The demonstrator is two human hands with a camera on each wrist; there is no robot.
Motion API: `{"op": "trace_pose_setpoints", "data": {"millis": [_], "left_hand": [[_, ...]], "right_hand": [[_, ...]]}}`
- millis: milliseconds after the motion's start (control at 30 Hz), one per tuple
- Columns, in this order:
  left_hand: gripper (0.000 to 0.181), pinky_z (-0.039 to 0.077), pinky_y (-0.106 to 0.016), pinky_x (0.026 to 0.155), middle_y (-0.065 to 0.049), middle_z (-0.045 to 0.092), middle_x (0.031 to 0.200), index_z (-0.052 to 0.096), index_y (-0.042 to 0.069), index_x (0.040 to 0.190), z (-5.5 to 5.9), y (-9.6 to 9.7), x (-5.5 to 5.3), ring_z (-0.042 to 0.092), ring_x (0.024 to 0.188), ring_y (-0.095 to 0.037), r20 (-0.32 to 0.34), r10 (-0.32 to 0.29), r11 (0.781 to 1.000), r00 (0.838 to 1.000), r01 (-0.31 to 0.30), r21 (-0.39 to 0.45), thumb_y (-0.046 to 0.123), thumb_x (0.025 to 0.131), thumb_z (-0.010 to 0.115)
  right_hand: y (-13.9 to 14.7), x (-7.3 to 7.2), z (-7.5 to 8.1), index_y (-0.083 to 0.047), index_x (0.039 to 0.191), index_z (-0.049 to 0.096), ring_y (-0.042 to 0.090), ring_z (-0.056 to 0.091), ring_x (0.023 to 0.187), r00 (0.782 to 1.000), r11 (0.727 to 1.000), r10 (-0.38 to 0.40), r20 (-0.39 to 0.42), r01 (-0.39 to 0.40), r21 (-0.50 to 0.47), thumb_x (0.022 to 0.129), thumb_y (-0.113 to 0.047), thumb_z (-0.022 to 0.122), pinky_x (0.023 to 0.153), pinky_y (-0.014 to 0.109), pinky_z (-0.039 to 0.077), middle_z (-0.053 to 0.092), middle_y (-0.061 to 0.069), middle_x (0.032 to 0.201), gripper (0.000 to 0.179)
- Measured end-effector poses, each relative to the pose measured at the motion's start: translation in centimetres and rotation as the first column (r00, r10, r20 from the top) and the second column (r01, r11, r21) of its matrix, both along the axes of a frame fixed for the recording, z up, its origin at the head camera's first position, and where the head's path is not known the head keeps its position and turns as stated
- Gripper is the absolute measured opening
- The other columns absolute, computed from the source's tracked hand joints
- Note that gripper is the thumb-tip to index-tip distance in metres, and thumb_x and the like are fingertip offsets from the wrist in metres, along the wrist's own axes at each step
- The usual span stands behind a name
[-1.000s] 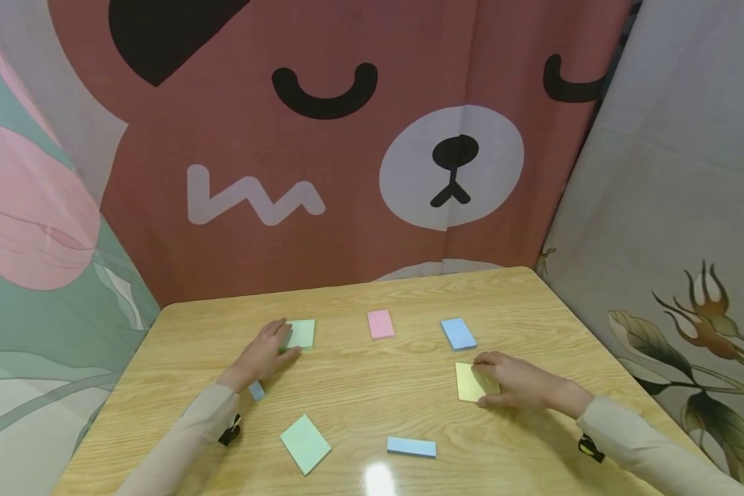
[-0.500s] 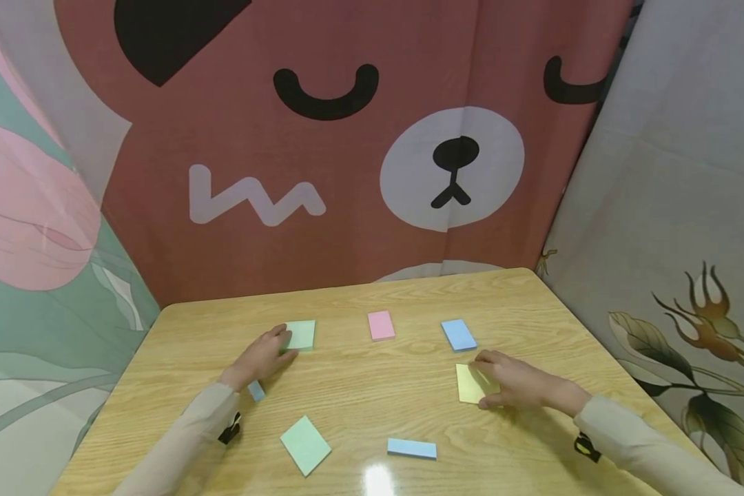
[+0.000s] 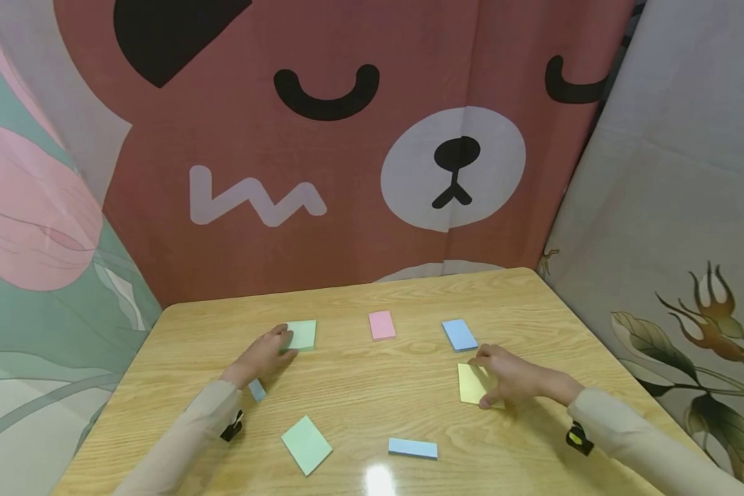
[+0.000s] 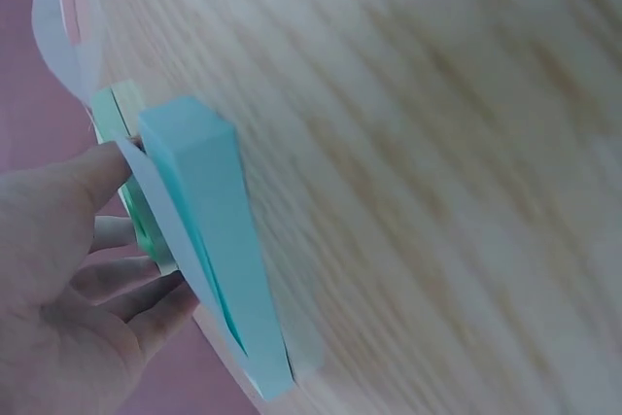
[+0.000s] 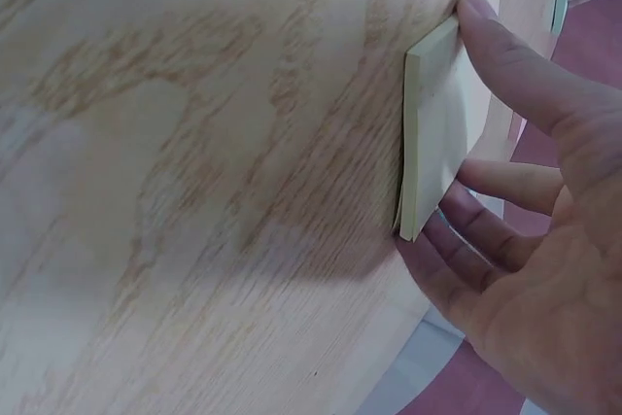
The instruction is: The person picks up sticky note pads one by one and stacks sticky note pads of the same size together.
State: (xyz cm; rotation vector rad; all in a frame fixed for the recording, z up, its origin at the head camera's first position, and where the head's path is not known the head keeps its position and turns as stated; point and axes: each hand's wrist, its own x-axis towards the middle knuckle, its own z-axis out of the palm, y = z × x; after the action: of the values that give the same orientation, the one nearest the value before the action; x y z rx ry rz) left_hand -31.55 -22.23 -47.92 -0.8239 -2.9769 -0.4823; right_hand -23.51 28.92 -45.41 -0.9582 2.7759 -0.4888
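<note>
In the head view my left hand (image 3: pixel 262 357) reaches to a light green sticky note pad (image 3: pixel 302 335) at the far left, with thumb and fingers at its opposite edges. The left wrist view shows that green pad (image 4: pixel 117 116) partly hidden behind a small blue pad (image 4: pixel 219 230), whose top sheet lifts away. My right hand (image 3: pixel 514 375) spans the yellow sticky note pad (image 3: pixel 471 383) and holds it by two edges. In the right wrist view the thumb is on one edge of the yellow pad (image 5: pixel 442 123) and the fingers are at the opposite one.
Along the back of the wooden table (image 3: pixel 359 399) lie a pink pad (image 3: pixel 381 325) and a blue pad (image 3: pixel 460 335). Nearer are another green pad (image 3: pixel 306 445) and a narrow blue pad (image 3: pixel 412 448). Printed curtains (image 3: pixel 335 151) close in the back and sides.
My right hand shifts slightly, its knuckles a little higher and its wrist further left, still at the yellow pad. The left hand barely moves, and the pads stay in place.
</note>
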Motion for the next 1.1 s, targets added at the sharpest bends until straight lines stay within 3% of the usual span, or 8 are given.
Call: {"op": "trace_pose_setpoints", "data": {"millis": [167,267,400,567,767,1100], "left_hand": [[0.042,0.044,-0.056,0.098,-0.040,0.044,0.137,0.055,-0.015,0.127,-0.09,-0.05,-0.03,0.048,0.124,-0.051,-0.042,-0.030,0.999,0.999,0.029,-0.019,0.015,0.098,0.063],[0.035,0.045,-0.056,0.096,-0.041,0.047,0.132,0.058,-0.013,0.121,-0.15,-0.10,-0.15,0.050,0.121,-0.052,-0.077,-0.054,0.998,0.996,0.052,-0.025,0.012,0.097,0.064],[0.035,0.046,-0.056,0.096,-0.041,0.049,0.130,0.059,-0.014,0.120,-0.18,-0.18,-0.29,0.051,0.120,-0.052,-0.075,-0.062,0.998,0.995,0.060,-0.027,0.011,0.097,0.065],[0.039,0.046,-0.055,0.096,-0.040,0.049,0.131,0.059,-0.015,0.122,0.10,-0.13,-0.35,0.052,0.119,-0.051,-0.046,-0.043,0.998,0.998,0.041,-0.044,0.013,0.096,0.065],[0.041,0.047,-0.054,0.096,-0.039,0.050,0.131,0.059,-0.015,0.123,0.30,-0.06,-0.47,0.053,0.118,-0.050,-0.046,-0.039,0.998,0.998,0.036,-0.060,0.015,0.097,0.066],[0.043,0.047,-0.055,0.094,-0.040,0.051,0.128,0.059,-0.017,0.121,0.53,-0.05,-0.40,0.054,0.115,-0.052,-0.081,-0.070,0.997,0.994,0.067,-0.042,0.016,0.096,0.067]], "right_hand": [[-0.03,-0.15,0.08,0.008,0.126,0.059,0.026,0.046,0.104,0.998,1.000,-0.027,0.053,0.028,-0.006,0.072,-0.039,0.088,0.083,0.038,0.045,0.051,0.006,0.112,0.077],[-0.10,-0.24,0.20,0.007,0.125,0.059,0.026,0.045,0.105,0.998,1.000,-0.029,0.063,0.029,0.001,0.070,-0.039,0.089,0.086,0.042,0.044,0.051,0.008,0.114,0.078],[-0.08,-0.42,0.33,0.006,0.124,0.058,0.026,0.046,0.103,0.996,1.000,-0.016,0.083,0.016,0.003,0.068,-0.040,0.089,0.090,0.048,0.042,0.052,0.011,0.115,0.079],[-0.09,-0.46,0.46,0.007,0.126,0.054,0.021,0.041,0.094,0.989,0.999,-0.035,0.140,0.038,-0.016,0.066,-0.037,0.091,0.082,0.036,0.042,0.047,0.007,0.107,0.083],[-0.09,-0.45,0.57,0.007,0.126,0.051,0.021,0.038,0.092,0.983,0.999,-0.041,0.178,0.045,-0.016,0.067,-0.035,0.090,0.080,0.034,0.041,0.043,0.007,0.104,0.082],[0.11,-0.62,0.51,-0.001,0.121,0.053,0.023,0.043,0.096,0.989,1.000,-0.003,0.148,0.007,-0.031,0.065,-0.036,0.092,0.080,0.034,0.041,0.047,0.006,0.106,0.077]]}}
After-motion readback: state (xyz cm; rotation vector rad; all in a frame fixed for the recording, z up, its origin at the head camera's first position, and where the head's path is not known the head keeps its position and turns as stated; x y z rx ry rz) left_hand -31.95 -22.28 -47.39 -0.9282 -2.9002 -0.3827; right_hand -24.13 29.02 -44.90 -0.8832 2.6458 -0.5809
